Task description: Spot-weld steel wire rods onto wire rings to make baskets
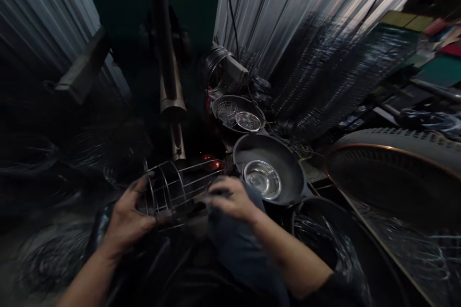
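A cylindrical wire frame of thin metal rods and rings lies sideways in front of my body. My left hand grips its left end, with the fingers and thumb spread around the outer ring. Near the right ends of the rods is my right hand, its fingers curled in a pinch and blurred. What sits between those fingers is too dark to make out. Just right of it, a shiny metal bowl rests in a dark round pan.
Behind the pan stands another pan with a small metal dish. Orange embers glow beyond the frame, near a vertical metal pipe. Bundled wires fill a container at the right, below a large round fan-like guard. Coiled wire lies lower left.
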Tool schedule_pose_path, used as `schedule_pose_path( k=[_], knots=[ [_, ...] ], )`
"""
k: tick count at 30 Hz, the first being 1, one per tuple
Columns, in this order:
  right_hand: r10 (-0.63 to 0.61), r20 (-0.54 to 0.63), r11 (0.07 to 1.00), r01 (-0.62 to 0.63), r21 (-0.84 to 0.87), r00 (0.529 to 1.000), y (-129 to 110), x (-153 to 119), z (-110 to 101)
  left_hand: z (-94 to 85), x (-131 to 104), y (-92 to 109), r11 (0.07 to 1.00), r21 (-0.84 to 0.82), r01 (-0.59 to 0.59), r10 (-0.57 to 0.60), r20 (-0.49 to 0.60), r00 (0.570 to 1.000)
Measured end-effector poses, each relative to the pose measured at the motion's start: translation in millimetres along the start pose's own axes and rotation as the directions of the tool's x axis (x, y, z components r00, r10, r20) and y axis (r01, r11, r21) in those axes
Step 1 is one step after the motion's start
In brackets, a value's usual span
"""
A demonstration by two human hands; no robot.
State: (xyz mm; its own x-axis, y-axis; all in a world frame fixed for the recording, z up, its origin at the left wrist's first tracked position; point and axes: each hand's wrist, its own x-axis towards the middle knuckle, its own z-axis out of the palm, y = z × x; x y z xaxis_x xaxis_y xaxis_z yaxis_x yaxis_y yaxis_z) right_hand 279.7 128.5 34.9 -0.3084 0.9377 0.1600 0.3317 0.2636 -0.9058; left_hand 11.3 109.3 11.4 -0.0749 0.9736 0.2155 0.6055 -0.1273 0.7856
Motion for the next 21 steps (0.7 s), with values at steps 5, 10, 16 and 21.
schedule_pose_path(
  k=[5, 10, 16, 21],
  knots=[
    [0.132, 0.428, 0.902, -0.287, 0.322, 0.894, 18.3, -57.4, 72.2, 4.1, -33.6, -4.4, 0.940, 0.091, 0.330, -0.338, 0.098, 0.936],
    [0.430, 0.399, 0.557, -0.585, 0.589, 0.810, 3.5, -23.7, 61.8, -18.0, -41.1, -22.7, 0.958, 0.021, 0.287, -0.284, 0.225, 0.932],
    [0.608, 0.531, 0.311, -0.792, 0.525, 0.590, -8.7, 24.0, 41.5, -25.3, -56.5, -5.6, 0.757, 0.243, -0.607, 0.477, 0.429, 0.767],
    [0.636, 0.582, 0.332, -0.861, 0.386, 0.507, -8.9, 32.0, 47.2, -19.2, -60.0, 8.2, 0.675, 0.271, -0.686, 0.489, 0.531, 0.692]
  ],
)
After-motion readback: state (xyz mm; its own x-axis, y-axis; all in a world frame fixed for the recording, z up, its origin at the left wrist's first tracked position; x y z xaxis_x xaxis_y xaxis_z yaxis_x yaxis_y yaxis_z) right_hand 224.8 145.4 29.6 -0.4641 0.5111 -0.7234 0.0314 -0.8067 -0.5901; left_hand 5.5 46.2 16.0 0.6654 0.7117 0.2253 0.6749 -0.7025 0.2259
